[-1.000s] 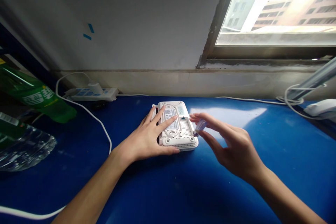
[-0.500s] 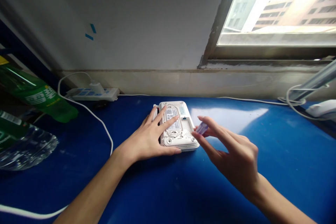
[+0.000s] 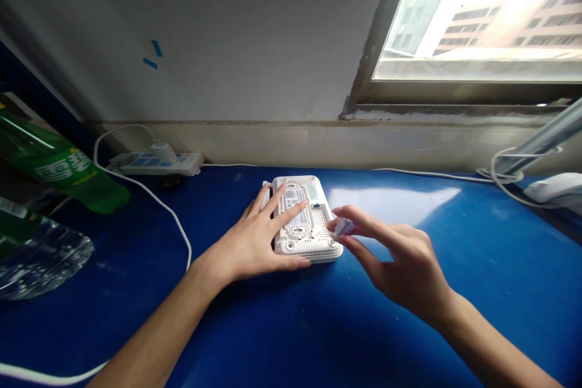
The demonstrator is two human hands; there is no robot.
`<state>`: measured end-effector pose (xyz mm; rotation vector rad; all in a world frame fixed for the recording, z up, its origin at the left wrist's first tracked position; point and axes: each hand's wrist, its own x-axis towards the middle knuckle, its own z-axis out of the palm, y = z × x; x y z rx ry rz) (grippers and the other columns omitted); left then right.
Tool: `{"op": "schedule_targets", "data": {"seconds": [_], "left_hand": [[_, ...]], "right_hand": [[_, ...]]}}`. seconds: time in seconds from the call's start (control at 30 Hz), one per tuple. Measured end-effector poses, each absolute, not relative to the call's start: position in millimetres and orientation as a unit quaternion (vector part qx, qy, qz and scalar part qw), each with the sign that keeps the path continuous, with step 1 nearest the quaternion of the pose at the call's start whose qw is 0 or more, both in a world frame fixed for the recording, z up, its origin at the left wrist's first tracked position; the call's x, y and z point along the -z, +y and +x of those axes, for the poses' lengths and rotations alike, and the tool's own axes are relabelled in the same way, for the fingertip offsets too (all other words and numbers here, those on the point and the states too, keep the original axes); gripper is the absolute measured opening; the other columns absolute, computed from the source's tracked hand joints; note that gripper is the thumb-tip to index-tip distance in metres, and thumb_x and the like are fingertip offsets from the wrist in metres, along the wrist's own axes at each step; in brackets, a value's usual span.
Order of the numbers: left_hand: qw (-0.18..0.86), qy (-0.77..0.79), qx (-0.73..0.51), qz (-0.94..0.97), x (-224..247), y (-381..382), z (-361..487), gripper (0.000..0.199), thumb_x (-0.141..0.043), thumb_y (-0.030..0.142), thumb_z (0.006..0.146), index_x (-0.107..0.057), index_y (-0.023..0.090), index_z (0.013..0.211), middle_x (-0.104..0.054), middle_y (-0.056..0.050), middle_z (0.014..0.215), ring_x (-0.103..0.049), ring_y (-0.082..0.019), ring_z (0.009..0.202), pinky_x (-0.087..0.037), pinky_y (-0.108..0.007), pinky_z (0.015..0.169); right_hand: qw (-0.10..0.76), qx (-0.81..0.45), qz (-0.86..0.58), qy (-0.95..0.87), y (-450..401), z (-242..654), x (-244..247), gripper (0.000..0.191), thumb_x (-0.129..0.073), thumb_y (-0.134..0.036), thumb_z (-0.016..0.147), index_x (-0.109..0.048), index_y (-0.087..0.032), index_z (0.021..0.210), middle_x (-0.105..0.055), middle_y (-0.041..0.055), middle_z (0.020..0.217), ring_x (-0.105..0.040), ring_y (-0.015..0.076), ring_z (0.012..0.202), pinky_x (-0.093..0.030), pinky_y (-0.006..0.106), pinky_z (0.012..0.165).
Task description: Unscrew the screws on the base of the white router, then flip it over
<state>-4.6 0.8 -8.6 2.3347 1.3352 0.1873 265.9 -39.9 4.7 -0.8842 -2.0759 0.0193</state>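
A white router-like box (image 3: 313,244) lies underside up on the blue table, showing vent holes, labels and round feet. Across its left part my left hand (image 3: 250,239) is spread flat, fingers apart on the underside and thumb along the near edge. My right hand (image 3: 400,260) pinches a small pale purple, partly see-through piece (image 3: 344,227) between thumb and fingertips. This piece is close to the box's right edge; whether it touches the box I cannot tell. The exact kind of the small piece does not show.
A white power strip (image 3: 182,163) with a plugged-in adapter sits at the back left, its cable (image 3: 170,209) curving forward. Green bottle (image 3: 86,176) and clear bottle (image 3: 50,260) lean in at the left. A cable-wrapped metal post (image 3: 536,142) stands at the right, below the window (image 3: 477,66).
My right hand has shifted slightly left with the small purple piece, closer to the box's right side. My left hand stays spread on the box. The whole view has moved a little.
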Motion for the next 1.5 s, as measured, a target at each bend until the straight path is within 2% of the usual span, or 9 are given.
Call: {"op": "schedule_targets", "data": {"seconds": [0.1,0.27,0.47,0.57,0.73,0.83,1.1,1.33,1.5], "left_hand": [[0.222,0.482,-0.069,0.845,10,1,-5,0.107,-0.063,0.093,0.077,-0.024,0.049,0.167,0.011,0.006,0.179,0.014,-0.046,0.162,-0.018,-0.066,0.13],[0.218,0.483,-0.065,0.845,9,1,-4,0.107,-0.061,0.094,0.077,-0.024,0.049,0.167,0.012,0.006,0.178,0.014,-0.045,0.162,-0.018,-0.066,0.13],[0.22,0.483,-0.066,0.845,8,1,-5,0.108,-0.063,0.094,0.076,-0.025,0.049,0.167,0.011,0.006,0.179,0.012,-0.048,0.161,-0.018,-0.067,0.13],[0.221,0.482,-0.065,0.845,9,2,-5,0.108,-0.062,0.094,0.077,-0.024,0.049,0.167,0.012,0.006,0.178,0.013,-0.047,0.162,-0.018,-0.068,0.13],[0.22,0.487,-0.06,0.843,9,2,-4,0.107,-0.059,0.095,0.077,-0.023,0.05,0.167,0.013,0.007,0.178,0.015,-0.045,0.162,-0.018,-0.065,0.13],[0.22,0.489,-0.059,0.842,7,1,-4,0.108,-0.057,0.097,0.076,-0.023,0.05,0.167,0.014,0.007,0.178,0.015,-0.043,0.162,-0.017,-0.065,0.131],[0.224,0.489,-0.058,0.841,6,0,-3,0.108,-0.057,0.097,0.076,-0.022,0.05,0.167,0.015,0.007,0.177,0.016,-0.045,0.161,-0.016,-0.066,0.13],[0.222,0.487,-0.057,0.843,6,0,-3,0.107,-0.057,0.096,0.078,-0.02,0.05,0.167,0.014,0.005,0.178,0.015,-0.045,0.162,-0.016,-0.067,0.13],[0.218,0.489,-0.056,0.843,8,1,-4,0.107,-0.057,0.096,0.077,-0.02,0.051,0.167,0.015,0.006,0.178,0.016,-0.042,0.162,-0.017,-0.065,0.131]], "right_hand": [[0.441,0.059,-0.371,-0.815,-46,258,1,0.049,-0.07,-0.01,0.097,-0.064,-0.026,0.143,-0.084,0.0047,0.112,-0.082,0.0184,0.076,-0.066,0.025,0.07],[0.465,0.132,-0.394,-0.782,-55,246,7,0.065,-0.069,-0.004,0.097,-0.054,-0.029,0.155,-0.082,0.0049,0.117,-0.082,0.0183,0.078,-0.066,0.026,0.073],[0.471,0.175,-0.42,-0.756,-57,239,7,0.066,-0.074,-0.008,0.094,-0.056,-0.03,0.154,-0.085,0.0033,0.108,-0.081,0.0185,0.068,-0.064,0.028,0.063],[0.485,0.129,-0.412,-0.761,-48,244,7,0.057,-0.073,-0.011,0.096,-0.06,-0.028,0.148,-0.084,0.004,0.106,-0.081,0.0186,0.072,-0.065,0.028,0.067],[0.433,-0.065,-0.365,-0.821,-33,264,7,0.054,-0.066,-0.013,0.1,-0.052,-0.023,0.152,-0.082,0.0076,0.114,-0.081,0.021,0.098,-0.066,0.03,0.086],[0.418,-0.111,-0.335,-0.837,-32,271,5,0.053,-0.066,-0.011,0.1,-0.054,-0.026,0.15,-0.083,0.0051,0.109,-0.082,0.0194,0.096,-0.066,0.029,0.087],[0.454,-0.038,-0.362,-0.813,-39,262,9,0.052,-0.07,-0.009,0.096,-0.062,-0.027,0.144,-0.084,0.0026,0.101,-0.081,0.0168,0.075,-0.067,0.024,0.075],[0.482,0.025,-0.394,-0.782,-43,251,15,0.052,-0.075,-0.011,0.095,-0.063,-0.028,0.143,-0.082,0.002,0.097,-0.078,0.015,0.072,-0.064,0.024,0.072],[0.482,0.014,-0.389,-0.785,-40,251,19,0.058,-0.074,-0.014,0.096,-0.059,-0.029,0.15,-0.077,0.003,0.097,-0.074,0.0153,0.072,-0.063,0.027,0.07]]}}
